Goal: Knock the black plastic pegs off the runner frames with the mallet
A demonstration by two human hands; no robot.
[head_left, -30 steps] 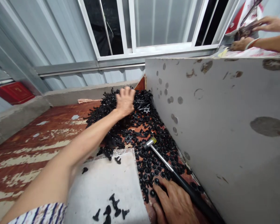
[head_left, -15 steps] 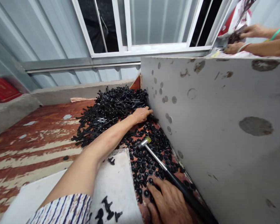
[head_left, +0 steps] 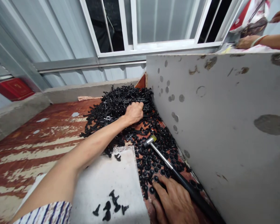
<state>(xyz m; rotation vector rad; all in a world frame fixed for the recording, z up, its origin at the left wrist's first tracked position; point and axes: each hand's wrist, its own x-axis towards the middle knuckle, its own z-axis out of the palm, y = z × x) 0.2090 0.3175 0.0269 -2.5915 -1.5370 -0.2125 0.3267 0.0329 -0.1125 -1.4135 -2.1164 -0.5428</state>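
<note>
My left hand (head_left: pixel 134 112) reaches far out over the heap of black plastic parts (head_left: pixel 114 107) in the corner, its fingers curled shut among the pieces. What it grips is hidden under the fist. My right hand (head_left: pixel 175 202) rests at the bottom, fingers spread flat on small black round caps (head_left: pixel 154 163), right beside the black handle of a hammer (head_left: pixel 168 165) whose metal head points to the heap. A white board (head_left: pixel 107 183) lies in front of me with several loose black pieces (head_left: pixel 112 207) on it.
A tall grey panel (head_left: pixel 224 124) walls off the right side. Beyond it another person's hands (head_left: pixel 247 40) work on something. The worn red tabletop (head_left: pixel 37 140) stretches left to a concrete ledge (head_left: pixel 21 112). A window (head_left: pixel 154 25) is behind.
My left hand went from the top of the heap to the grey panel's foot, then back left onto the heap, closing into a fist. My right hand stayed beside the hammer.
</note>
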